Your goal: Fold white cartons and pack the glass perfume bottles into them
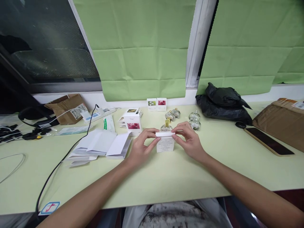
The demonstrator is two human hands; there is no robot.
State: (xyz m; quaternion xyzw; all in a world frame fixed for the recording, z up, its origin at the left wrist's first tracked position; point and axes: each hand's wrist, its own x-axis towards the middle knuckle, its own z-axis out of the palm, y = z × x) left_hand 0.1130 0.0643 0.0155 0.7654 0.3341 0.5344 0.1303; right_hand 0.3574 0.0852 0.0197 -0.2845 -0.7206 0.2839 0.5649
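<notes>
White box (165,145): we have it upright at the centre of the frame, its printed face toward us; whether its base touches the table we cannot tell.
Table (180,177): pale green, spreading beneath our work across the frame.
Black bag (223,103): lies at the right, above the phone (270,141).
Left hand (140,146): grasping, thumb and fingers pinching the left end of the box's top strip (165,134).
Right hand (190,142): grasping the strip's right end in the same way.
Grip and box: the printed face hangs directly below our fingertips, midway between the hands; neither is nearer, as both touch. The strip's long axis runs left to right, from one pinch to the other.
White papers (99,143): folded, left of our left hand.
Flower-print box (133,125): stands above and left of our grip.
Gold-capped bottle (167,123): just beyond the strip, partly hidden.
</notes>
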